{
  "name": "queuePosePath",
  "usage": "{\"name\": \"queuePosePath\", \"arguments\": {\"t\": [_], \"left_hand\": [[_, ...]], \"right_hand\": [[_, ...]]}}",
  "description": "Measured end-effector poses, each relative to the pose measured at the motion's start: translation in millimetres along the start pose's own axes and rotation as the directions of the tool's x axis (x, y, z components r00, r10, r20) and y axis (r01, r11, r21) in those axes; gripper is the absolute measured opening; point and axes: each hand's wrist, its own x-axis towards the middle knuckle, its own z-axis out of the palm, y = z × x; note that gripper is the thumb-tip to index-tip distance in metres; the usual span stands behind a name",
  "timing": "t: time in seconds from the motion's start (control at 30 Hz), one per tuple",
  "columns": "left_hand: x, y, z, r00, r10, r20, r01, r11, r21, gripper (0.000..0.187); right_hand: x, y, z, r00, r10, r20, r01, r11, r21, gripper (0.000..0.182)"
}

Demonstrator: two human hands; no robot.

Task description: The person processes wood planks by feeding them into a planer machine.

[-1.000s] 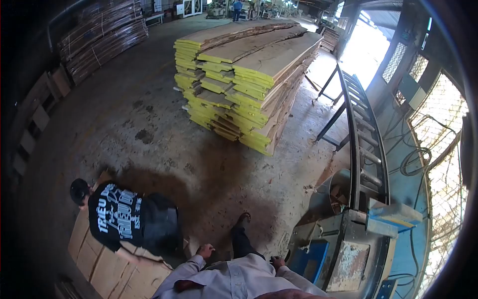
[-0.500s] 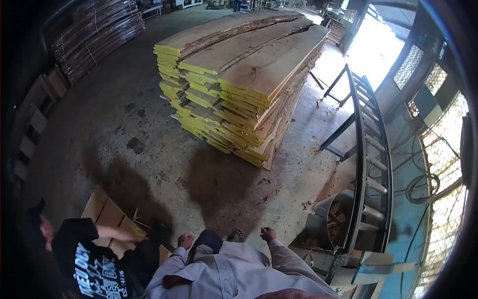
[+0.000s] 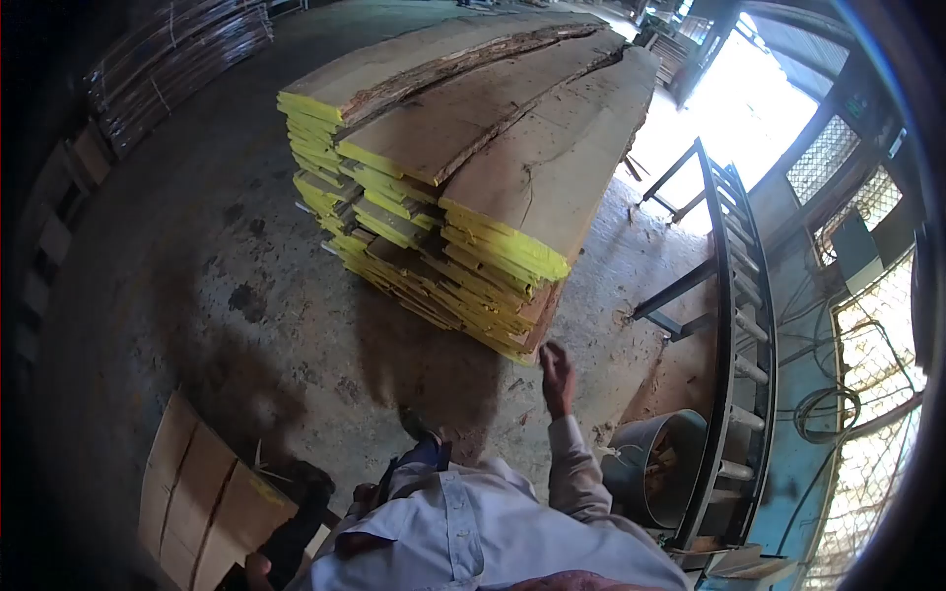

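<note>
A tall stack of rough-edged wooden planks [image 3: 552,187], their near ends painted yellow, stands in front of me. My right hand [image 3: 558,379] reaches forward beside the stack's near right corner, holding nothing, its fingers loosely curved and apart. Whether it touches the lowest boards cannot be made out. My left hand [image 3: 365,495] is low at my side by my shirt, dark and partly hidden, so its fingers do not show clearly.
At lower left, another person's hand [image 3: 258,569] and dark-clothed leg are near some flat boards [image 3: 187,492]. A bin of wood scraps [image 3: 645,463] and a metal roller conveyor [image 3: 734,325] stand on the right. Wrapped stacks [image 3: 177,59] are at upper left.
I have moved closer to the plank stack. My right hand has stretched forward towards its near corner, and my left has drawn back. The other person has mostly left view at lower left.
</note>
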Motion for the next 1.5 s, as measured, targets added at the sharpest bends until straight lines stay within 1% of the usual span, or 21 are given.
{"name": "queuePosePath", "arguments": {"t": [0.07, 0.17, 0.23, 0.3, 0.37, 0.4, 0.43, 0.47, 0.6, 0.67, 0.73, 0.9, 0.97, 1.1, 1.2, 1.33, 1.37, 1.4, 1.43, 1.47, 1.5], "left_hand": [[35.9, 10.5, -18.5, 0.993, 0.107, -0.046, -0.107, 0.994, -0.010, 0.030], [92.4, 43.5, -49.5, 0.936, 0.301, -0.183, -0.302, 0.953, 0.020, 0.029], [126.7, 50.3, -64.7, 0.980, 0.160, -0.122, -0.187, 0.947, -0.260, 0.025], [157.7, 47.3, -79.4, 0.998, 0.044, -0.039, -0.057, 0.897, -0.438, 0.022], [183.6, 45.0, -99.1, 0.820, 0.526, -0.228, -0.455, 0.839, 0.298, 0.024], [192.8, 47.1, -105.7, 0.817, 0.532, -0.224, -0.460, 0.834, 0.303, 0.024], [198.6, 55.3, -113.1, 0.914, 0.294, -0.279, -0.359, 0.906, -0.223, 0.024], [202.3, 68.7, -123.2, 0.980, 0.057, -0.192, -0.176, 0.701, -0.691, 0.024], [195.9, 163.2, -226.5, 0.989, 0.018, -0.147, -0.126, 0.618, -0.776, 0.028], [199.7, 214.7, -284.8, 0.715, 0.442, -0.542, -0.622, 0.756, -0.203, 0.031], [161.5, 314.3, -379.5, 0.709, 0.428, -0.560, -0.651, 0.704, -0.286, 0.036], [134.9, 485.8, -507.0, 0.327, 0.768, -0.550, -0.917, 0.398, 0.010, 0.047], [149.3, 540.7, -522.0, 0.123, 0.908, -0.400, -0.980, 0.175, 0.096, 0.052], [213.7, 642.1, -512.6, 0.047, 0.973, -0.228, -0.999, 0.040, -0.034, 0.058], [268.4, 706.6, -492.8, 0.178, 0.980, -0.091, -0.980, 0.185, 0.075, 0.065], [263.5, 746.4, -446.7, 0.273, 0.957, -0.098, -0.745, 0.275, 0.608, 0.077], [253.0, 742.7, -432.1, 0.144, 0.987, 0.076, -0.963, 0.122, 0.239, 0.077], [238.8, 741.8, -422.8, -0.045, 0.981, 0.188, -0.980, -0.006, -0.200, 0.077], [204.3, 746.7, -429.8, -0.230, 0.914, 0.333, -0.925, -0.099, -0.368, 0.073], [169.7, 751.5, -436.5, -0.402, 0.793, 0.458, -0.832, -0.107, -0.545, 0.068], [159.3, 732.0, -422.0, -0.534, 0.811, 0.238, -0.685, -0.251, -0.684, 0.064]], "right_hand": [[32.9, -57.5, 4.2, 0.993, -0.097, -0.064, 0.110, 0.965, 0.238, 0.063], [100.3, -83.2, 13.8, 0.945, -0.247, -0.212, 0.264, 0.963, 0.054, 0.080], [135.7, -86.7, 17.4, 0.921, -0.301, -0.247, 0.312, 0.950, 0.008, 0.083], [155.9, -113.3, 18.5, 0.896, -0.365, -0.253, 0.280, 0.906, -0.317, 0.087], [164.5, -137.5, 22.6, 0.909, -0.366, -0.198, 0.272, 0.882, -0.384, 0.087], [169.2, -145.7, 26.4, 0.918, -0.372, -0.134, 0.280, 0.851, -0.445, 0.088], [171.8, -148.9, 32.5, 0.916, -0.374, -0.145, 0.277, 0.852, -0.445, 0.088], [170.1, -150.0, 37.5, 0.923, -0.364, -0.127, 0.248, 0.813, -0.527, 0.089], [165.3, -158.7, 43.2, 0.952, -0.264, -0.158, 0.133, 0.816, -0.563, 0.090], [165.9, -159.5, 45.8, 0.945, -0.274, -0.180, 0.133, 0.823, -0.553, 0.086], [168.6, -157.8, 46.2, 0.942, -0.264, -0.207, 0.115, 0.834, -0.540, 0.083], [173.5, -150.1, 50.6, 0.886, -0.335, -0.321, 0.199, 0.900, -0.389, 0.059], [176.5, -139.0, 55.6, 0.860, -0.351, -0.370, 0.224, 0.912, -0.344, 0.056], [179.3, -148.6, 59.4, 0.815, -0.384, -0.434, 0.228, 0.901, -0.370, 0.054], [181.1, -155.0, 61.3, 0.806, -0.360, -0.469, 0.223, 0.920, -0.322, 0.056], [186.1, -138.1, 72.1, 0.788, -0.230, -0.572, 0.237, 0.969, -0.063, 0.058], [192.4, -140.0, 72.0, 0.785, -0.232, -0.575, 0.239, 0.969, -0.065, 0.058], [191.5, -145.7, 71.4, 0.769, -0.109, -0.630, 0.226, 0.968, 0.108, 0.054], [186.4, -151.2, 69.5, 0.750, 0.026, -0.660, 0.211, 0.937, 0.277, 0.052], [180.3, -151.9, 57.2, 0.753, -0.236, -0.614, 0.103, 0.964, -0.244, 0.057], [177.3, -142.9, 50.5, 0.756, -0.232, -0.612, 0.096, 0.964, -0.248, 0.057]]}}
